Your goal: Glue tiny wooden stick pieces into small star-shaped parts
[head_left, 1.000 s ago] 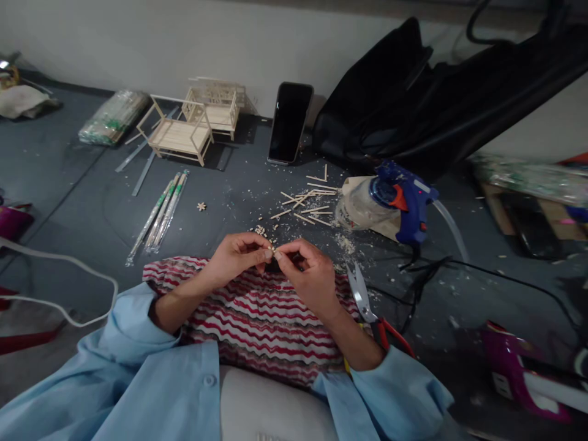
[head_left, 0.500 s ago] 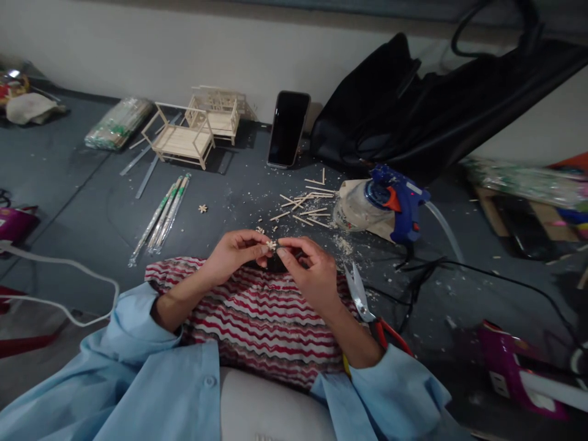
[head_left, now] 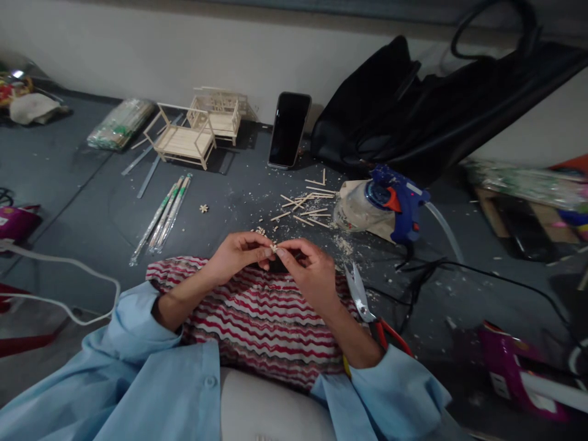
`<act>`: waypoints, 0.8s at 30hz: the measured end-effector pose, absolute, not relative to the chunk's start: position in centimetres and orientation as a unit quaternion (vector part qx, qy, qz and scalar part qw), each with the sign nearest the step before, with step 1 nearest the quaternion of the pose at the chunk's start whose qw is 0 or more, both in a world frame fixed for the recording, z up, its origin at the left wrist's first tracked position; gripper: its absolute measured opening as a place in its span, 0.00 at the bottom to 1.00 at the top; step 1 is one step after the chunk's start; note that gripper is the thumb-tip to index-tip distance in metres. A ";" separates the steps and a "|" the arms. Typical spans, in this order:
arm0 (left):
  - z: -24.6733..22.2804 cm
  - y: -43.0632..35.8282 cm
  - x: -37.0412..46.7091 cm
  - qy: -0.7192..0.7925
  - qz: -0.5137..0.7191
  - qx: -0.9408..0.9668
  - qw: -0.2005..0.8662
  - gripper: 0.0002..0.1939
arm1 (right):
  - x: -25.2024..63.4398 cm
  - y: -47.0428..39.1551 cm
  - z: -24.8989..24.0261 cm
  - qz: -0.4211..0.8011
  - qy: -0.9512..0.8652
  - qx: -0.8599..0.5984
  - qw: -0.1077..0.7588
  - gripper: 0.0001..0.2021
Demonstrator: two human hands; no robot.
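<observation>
Between the fingertips of both hands is a small pale wooden flower-shaped piece (head_left: 274, 247), mostly covered by the fingers. My left hand (head_left: 241, 254) pinches it from the left, thumb and index finger closed. From the right, my right hand (head_left: 309, 266) pinches the same piece. A similar small wooden flower (head_left: 204, 209) lies on the table, up and left of my hands. Just beyond the fingers are tiny cut bits of stick (head_left: 261, 231). Thin wooden sticks (head_left: 301, 202) lie loosely scattered to the upper right.
Two miniature stick-built chairs (head_left: 184, 142) stand near the wall, beside an upright phone (head_left: 289, 130). A blue glue gun (head_left: 402, 205) rests on a plastic jar (head_left: 361, 205) at right. Scissors (head_left: 361, 294) lie by my right forearm. Wrapped sticks (head_left: 163, 214) lie at left.
My fingertips have come closer together around the small wooden flower, which is now more hidden. The things on the table have stayed where they were.
</observation>
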State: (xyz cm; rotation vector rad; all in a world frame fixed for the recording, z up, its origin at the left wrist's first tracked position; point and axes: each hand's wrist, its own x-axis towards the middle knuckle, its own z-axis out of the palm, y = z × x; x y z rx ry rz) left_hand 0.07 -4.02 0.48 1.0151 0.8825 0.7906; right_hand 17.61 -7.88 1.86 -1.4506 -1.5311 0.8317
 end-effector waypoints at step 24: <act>0.3 -4.1 0.3 0.353 0.395 0.452 0.718 0.16 | 17.5 -7.7 1.7 0.375 -0.597 -0.574 0.417 0.09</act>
